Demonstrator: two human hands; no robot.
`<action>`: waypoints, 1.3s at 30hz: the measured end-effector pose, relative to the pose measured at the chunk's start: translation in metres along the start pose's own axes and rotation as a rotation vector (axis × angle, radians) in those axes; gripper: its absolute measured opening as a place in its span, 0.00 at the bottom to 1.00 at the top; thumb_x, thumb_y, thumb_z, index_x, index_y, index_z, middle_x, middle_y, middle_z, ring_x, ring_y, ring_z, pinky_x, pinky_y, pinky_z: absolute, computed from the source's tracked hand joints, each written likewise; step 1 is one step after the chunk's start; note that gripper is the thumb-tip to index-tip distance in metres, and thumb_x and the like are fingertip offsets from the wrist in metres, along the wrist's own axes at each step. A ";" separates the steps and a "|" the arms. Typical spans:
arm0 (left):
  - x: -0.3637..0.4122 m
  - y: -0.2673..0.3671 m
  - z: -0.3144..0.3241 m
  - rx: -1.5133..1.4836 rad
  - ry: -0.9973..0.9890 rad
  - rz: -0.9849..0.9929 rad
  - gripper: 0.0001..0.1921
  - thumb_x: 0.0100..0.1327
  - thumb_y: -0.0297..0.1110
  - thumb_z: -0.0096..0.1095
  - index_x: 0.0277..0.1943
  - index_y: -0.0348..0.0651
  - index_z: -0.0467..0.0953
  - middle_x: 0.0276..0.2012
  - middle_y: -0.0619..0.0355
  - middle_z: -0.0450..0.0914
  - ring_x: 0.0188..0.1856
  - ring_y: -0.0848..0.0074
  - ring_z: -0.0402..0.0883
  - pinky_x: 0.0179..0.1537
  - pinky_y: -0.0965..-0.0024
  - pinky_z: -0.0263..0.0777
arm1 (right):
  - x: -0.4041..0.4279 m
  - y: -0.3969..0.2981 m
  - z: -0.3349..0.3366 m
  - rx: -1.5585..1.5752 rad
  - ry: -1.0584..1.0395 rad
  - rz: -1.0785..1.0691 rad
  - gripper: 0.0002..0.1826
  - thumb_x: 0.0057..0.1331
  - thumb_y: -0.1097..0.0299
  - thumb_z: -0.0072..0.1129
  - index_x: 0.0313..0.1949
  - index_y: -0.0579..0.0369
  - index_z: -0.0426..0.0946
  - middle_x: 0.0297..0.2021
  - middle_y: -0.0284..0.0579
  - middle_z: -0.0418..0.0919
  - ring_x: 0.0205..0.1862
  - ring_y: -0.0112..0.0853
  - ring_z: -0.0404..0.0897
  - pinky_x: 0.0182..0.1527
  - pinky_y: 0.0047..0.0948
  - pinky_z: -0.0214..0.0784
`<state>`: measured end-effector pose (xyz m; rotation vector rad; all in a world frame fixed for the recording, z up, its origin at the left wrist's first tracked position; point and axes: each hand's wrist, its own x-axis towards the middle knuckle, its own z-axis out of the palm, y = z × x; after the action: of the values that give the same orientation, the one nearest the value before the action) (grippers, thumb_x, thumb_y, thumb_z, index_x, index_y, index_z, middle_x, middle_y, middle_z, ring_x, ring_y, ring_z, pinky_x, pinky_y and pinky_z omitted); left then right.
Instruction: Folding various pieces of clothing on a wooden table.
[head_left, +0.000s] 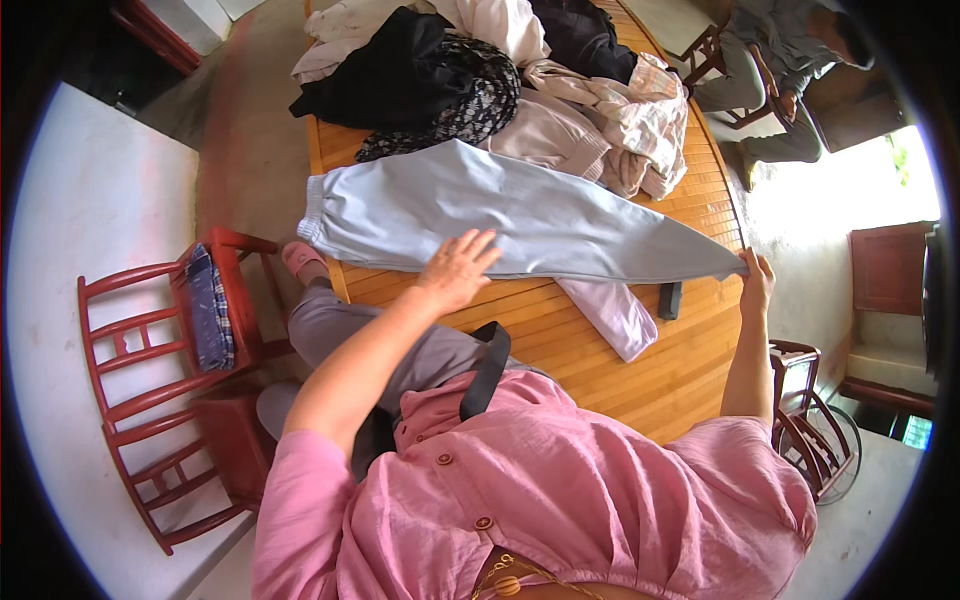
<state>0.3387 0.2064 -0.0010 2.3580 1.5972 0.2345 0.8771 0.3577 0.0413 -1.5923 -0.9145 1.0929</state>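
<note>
Light grey-blue trousers (480, 210) with a gathered elastic band at the left end lie across a slatted wooden surface (600, 390), folded lengthwise. My right hand (757, 279) pinches their narrow end at the surface's right edge. My left hand (459, 271), fingers spread, rests on or just over the trousers' near edge; contact cannot be told. A pale lilac cloth (615, 315) sticks out from under the trousers, and beside it shows a small dark grey piece (670, 301).
Beyond the trousers lie heaped clothes: a black garment (382, 75), a floral black cloth (480, 94) and a crumpled cream checked garment (645, 124). Red wooden chairs (150, 360) stand at left. Another person (780, 82) sits at the upper right.
</note>
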 end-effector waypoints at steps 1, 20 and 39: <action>0.006 0.014 0.008 -0.011 -0.063 -0.028 0.26 0.60 0.38 0.55 0.60 0.46 0.62 0.65 0.53 0.54 0.66 0.61 0.52 0.62 0.54 0.52 | -0.003 -0.013 0.013 -0.108 0.008 -0.137 0.12 0.61 0.70 0.56 0.43 0.62 0.72 0.37 0.41 0.74 0.39 0.25 0.73 0.43 0.21 0.65; -0.028 0.005 0.039 -0.580 -0.079 -0.355 0.30 0.56 0.45 0.61 0.58 0.37 0.65 0.57 0.47 0.67 0.60 0.56 0.64 0.60 0.65 0.58 | -0.164 -0.030 0.273 -0.727 -1.108 -0.901 0.18 0.57 0.75 0.54 0.49 0.49 0.72 0.44 0.43 0.75 0.41 0.40 0.78 0.42 0.33 0.71; 0.020 0.014 -0.015 -0.645 0.293 -0.357 0.12 0.57 0.31 0.61 0.43 0.36 0.73 0.36 0.50 0.76 0.38 0.62 0.77 0.40 0.67 0.71 | -0.081 0.050 0.241 -0.263 -0.343 -0.057 0.13 0.53 0.69 0.61 0.35 0.63 0.73 0.22 0.39 0.74 0.24 0.24 0.71 0.28 0.25 0.64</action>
<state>0.3541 0.2218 0.0173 1.5787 1.6988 0.8949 0.6260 0.3406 -0.0215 -1.6015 -1.3710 1.2698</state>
